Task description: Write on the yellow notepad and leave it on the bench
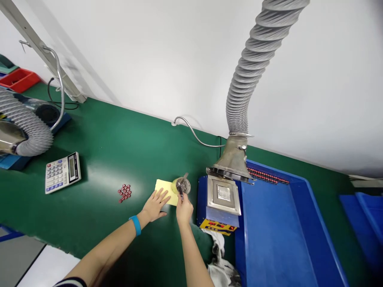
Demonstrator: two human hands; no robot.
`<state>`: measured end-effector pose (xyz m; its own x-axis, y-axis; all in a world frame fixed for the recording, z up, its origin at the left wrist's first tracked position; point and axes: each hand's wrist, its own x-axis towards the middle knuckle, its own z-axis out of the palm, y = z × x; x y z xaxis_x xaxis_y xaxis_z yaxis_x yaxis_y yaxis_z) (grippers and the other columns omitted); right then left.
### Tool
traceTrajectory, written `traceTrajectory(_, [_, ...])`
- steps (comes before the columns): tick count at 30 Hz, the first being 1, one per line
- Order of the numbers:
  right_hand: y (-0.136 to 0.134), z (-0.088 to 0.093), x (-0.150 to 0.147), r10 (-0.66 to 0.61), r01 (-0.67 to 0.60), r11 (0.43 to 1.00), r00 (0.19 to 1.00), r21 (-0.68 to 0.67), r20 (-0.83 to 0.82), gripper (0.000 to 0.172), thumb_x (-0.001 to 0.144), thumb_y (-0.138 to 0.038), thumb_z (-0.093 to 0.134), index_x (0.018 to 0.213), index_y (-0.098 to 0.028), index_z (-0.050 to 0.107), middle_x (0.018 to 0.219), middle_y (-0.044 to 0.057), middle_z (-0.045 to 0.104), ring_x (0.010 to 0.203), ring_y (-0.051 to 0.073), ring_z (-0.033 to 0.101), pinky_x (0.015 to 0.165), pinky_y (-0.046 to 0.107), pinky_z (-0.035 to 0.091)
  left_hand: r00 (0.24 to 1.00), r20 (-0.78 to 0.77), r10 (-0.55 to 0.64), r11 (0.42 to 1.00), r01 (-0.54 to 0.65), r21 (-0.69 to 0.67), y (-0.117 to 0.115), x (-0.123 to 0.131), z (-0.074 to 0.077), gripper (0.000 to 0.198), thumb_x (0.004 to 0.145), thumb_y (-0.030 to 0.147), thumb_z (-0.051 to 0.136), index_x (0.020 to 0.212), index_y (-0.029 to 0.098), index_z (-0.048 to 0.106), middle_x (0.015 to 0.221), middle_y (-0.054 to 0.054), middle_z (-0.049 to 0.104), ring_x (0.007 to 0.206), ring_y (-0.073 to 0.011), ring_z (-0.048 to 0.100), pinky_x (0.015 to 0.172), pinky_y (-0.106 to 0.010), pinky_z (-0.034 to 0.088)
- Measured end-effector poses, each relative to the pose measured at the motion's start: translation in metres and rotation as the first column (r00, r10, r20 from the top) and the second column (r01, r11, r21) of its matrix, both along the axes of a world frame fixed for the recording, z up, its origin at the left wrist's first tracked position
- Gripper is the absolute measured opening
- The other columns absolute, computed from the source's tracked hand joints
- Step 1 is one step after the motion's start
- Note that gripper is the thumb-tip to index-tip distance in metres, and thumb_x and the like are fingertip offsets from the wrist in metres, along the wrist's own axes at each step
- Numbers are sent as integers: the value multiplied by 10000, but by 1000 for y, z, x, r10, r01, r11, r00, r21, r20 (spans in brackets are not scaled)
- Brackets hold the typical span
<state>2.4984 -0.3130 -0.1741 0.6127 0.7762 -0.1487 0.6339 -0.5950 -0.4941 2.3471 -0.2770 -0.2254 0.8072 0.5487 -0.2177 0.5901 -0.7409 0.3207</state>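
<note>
My left hand (156,205) lies flat with fingers spread on a yellow pad (163,185), which could be paper or sponge. In my right hand (184,210) is a slim dark tool (180,190), its exact kind too small to make out. The tool's tip is over a small round cup (187,186) beside the pad's right edge. Another thin strip sticks up from the cup's rim, and the cup's contents are unclear. To the left of my left hand is a loose cluster of small red ring-shaped parts (124,193) on the green table (113,147).
A blue solder pot (223,225) with a square metal top stands right, under an extraction hood (231,161) and grey hose (249,67). Beyond it is a blue tray (275,231) with rows of red parts (269,176). A calculator (62,172) and stained cloth (221,263) also lie here.
</note>
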Motion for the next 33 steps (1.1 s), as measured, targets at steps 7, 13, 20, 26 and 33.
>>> traceTrajectory(7, [-23,26,15,-38,35,982,999,187,12,519,892,-484,299,1013,-109,636,867,142,714,745,231,666,653,270,447,999,4,38,999,-38,25,-11,4,-2,767,806,602,482,1416,190,266,1513,-117,162,1382,-354,-5,1095,-535,76])
traceTrajectory(13, [-47,7,2,86,-88,989,996,116,20,481,890,-454,320,968,-121,659,796,121,717,667,221,662,590,260,429,997,22,69,998,-69,1,-14,7,2,746,812,553,503,1417,193,256,1517,-108,152,1381,-353,-29,1094,-545,46])
traceTrajectory(20, [-8,-20,9,162,-161,986,986,-35,28,294,856,-269,421,957,-130,660,647,128,676,554,232,608,509,267,317,997,44,60,998,-59,-27,-11,2,0,760,799,594,501,1408,213,256,1514,-165,97,1389,-327,-2,1101,-505,46])
traceTrajectory(26, [-3,-17,12,172,-169,985,983,40,-66,326,853,-299,411,1091,-177,597,815,112,688,704,235,634,612,292,404,996,62,60,997,-58,-43,-11,1,2,751,808,578,501,1407,193,263,1503,-196,109,1388,-327,-2,1104,-509,39])
traceTrajectory(33, [-75,-33,-9,-81,108,979,985,175,-155,316,820,-334,351,1049,-122,406,924,160,611,822,229,628,719,317,483,988,53,143,988,-139,-70,-25,-2,11,741,822,410,547,1432,172,201,1510,-183,68,1387,-317,-16,1114,-493,94])
